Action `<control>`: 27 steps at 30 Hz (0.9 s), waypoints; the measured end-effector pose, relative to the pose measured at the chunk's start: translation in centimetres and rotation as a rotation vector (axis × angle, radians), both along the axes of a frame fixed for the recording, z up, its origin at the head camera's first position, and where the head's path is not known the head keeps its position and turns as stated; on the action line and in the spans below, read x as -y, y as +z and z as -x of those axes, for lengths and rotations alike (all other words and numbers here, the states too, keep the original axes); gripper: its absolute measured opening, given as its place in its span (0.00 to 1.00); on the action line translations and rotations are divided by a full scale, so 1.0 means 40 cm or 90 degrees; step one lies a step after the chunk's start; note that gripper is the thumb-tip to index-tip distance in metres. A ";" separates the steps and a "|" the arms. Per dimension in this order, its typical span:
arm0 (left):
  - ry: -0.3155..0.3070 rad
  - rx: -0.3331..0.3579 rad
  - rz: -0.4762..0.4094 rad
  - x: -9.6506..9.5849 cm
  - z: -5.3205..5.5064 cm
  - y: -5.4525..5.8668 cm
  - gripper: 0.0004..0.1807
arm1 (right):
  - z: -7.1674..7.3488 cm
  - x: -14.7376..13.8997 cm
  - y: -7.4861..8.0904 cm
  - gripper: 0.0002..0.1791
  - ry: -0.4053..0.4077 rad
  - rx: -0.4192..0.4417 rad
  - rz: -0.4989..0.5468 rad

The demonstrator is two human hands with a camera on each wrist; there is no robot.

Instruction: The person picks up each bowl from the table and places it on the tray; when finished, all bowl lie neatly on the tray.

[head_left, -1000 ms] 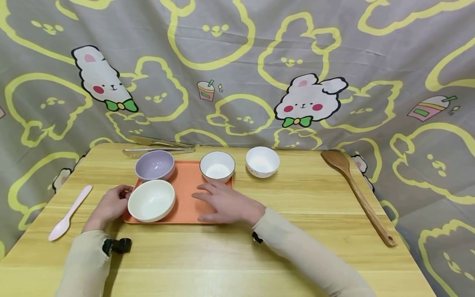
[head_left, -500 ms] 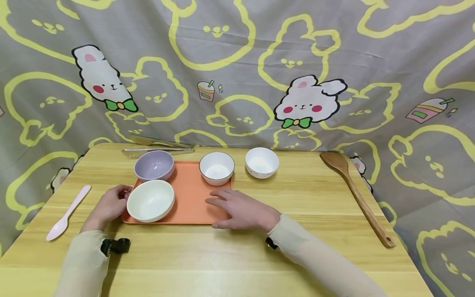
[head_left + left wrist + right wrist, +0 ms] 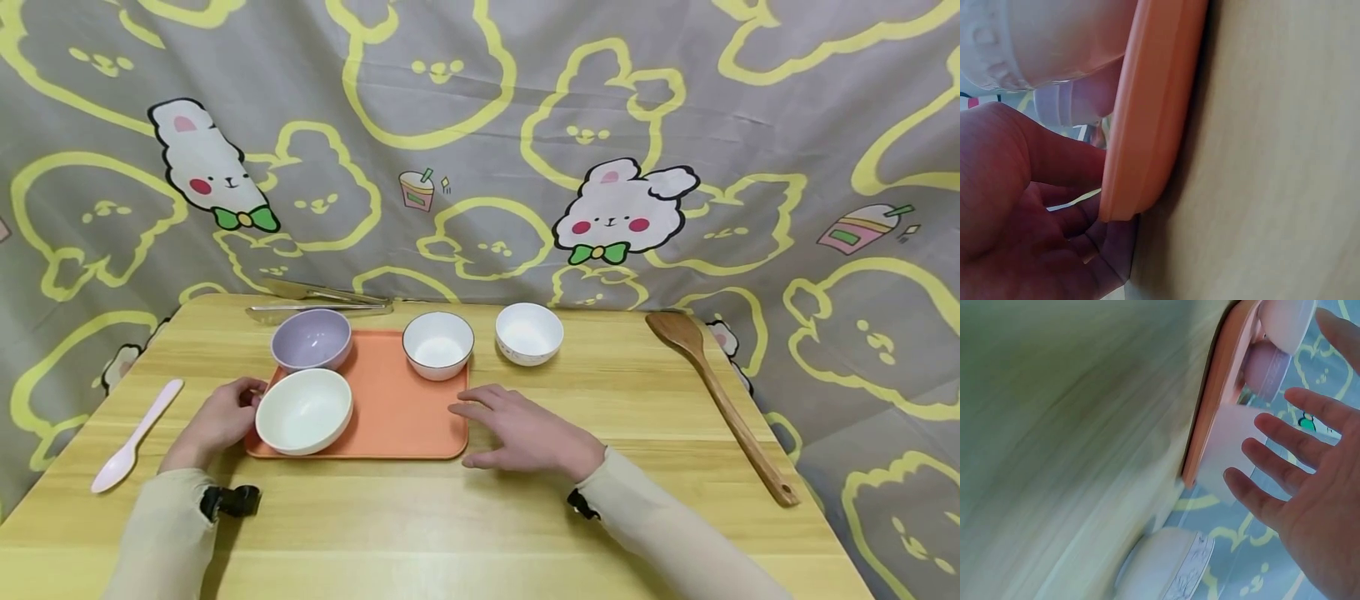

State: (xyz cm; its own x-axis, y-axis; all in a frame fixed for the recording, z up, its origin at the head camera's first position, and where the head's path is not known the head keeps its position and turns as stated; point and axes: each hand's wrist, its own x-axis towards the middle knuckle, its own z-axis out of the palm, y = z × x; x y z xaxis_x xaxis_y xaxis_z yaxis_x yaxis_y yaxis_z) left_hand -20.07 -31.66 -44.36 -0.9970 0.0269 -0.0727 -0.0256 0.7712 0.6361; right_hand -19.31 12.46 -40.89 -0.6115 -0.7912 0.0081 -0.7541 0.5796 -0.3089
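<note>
An orange tray lies on the table with three bowls on it. At its left edge my left hand pinches the rim; the left wrist view shows the thumb on the upper side and fingers curled underneath. Close to that hand sits a cream bowl, with a purple bowl behind it. A dark-rimmed white bowl occupies the tray's back right corner. My right hand is beside the tray's right edge, fingers spread and holding nothing, as the right wrist view confirms.
Another white bowl stands on the table right of the tray. Metal tongs lie behind the purple bowl. A pale pink spoon is at the left, a wooden spatula at the right. A patterned curtain hangs behind.
My right hand has moved right, from over the tray beside the dark-rimmed bowl to outside the tray's right edge. The left hand keeps its grip; tray and bowls stay put.
</note>
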 end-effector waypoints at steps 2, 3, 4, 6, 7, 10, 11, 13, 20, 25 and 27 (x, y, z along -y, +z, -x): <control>0.001 0.005 0.000 0.001 0.000 -0.001 0.18 | -0.001 -0.014 0.002 0.39 -0.011 0.002 0.003; 0.002 0.007 0.000 0.001 0.001 -0.002 0.18 | -0.001 -0.021 0.002 0.39 -0.017 0.003 0.003; 0.003 0.009 -0.001 0.001 0.001 -0.002 0.19 | -0.001 -0.028 0.002 0.38 -0.021 0.001 0.004; 0.005 0.010 -0.001 -0.001 0.001 -0.001 0.19 | 0.000 -0.041 0.001 0.38 -0.032 0.000 0.000; 0.005 0.010 0.001 -0.001 0.002 0.000 0.19 | 0.000 -0.047 0.000 0.38 -0.039 0.000 -0.003; -0.001 0.004 0.002 -0.005 0.002 0.002 0.19 | -0.001 -0.065 -0.004 0.38 -0.063 0.001 -0.009; -0.004 0.001 0.003 -0.005 0.003 0.002 0.19 | -0.001 -0.071 -0.005 0.37 -0.074 0.004 -0.009; -0.010 -0.004 0.004 -0.004 0.002 0.002 0.19 | -0.002 -0.083 -0.006 0.37 -0.093 0.005 -0.006; -0.012 0.001 0.007 0.002 -0.004 -0.002 0.18 | -0.006 -0.123 0.002 0.36 -0.152 -0.009 0.009; -0.011 -0.001 0.009 0.002 -0.006 -0.003 0.18 | 0.004 -0.144 0.014 0.35 -0.196 -0.050 0.001; -0.010 0.002 0.009 0.000 -0.006 -0.001 0.18 | 0.010 -0.149 0.018 0.35 -0.214 -0.078 -0.005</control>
State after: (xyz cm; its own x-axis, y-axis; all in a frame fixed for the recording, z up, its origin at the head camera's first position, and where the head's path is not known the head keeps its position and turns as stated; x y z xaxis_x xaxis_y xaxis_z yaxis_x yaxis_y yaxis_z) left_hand -19.84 -31.67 -44.42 -0.9963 0.0410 -0.0757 -0.0154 0.7804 0.6251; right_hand -19.73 18.40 -40.17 -0.8324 -0.5464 0.0927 -0.5522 0.8034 -0.2226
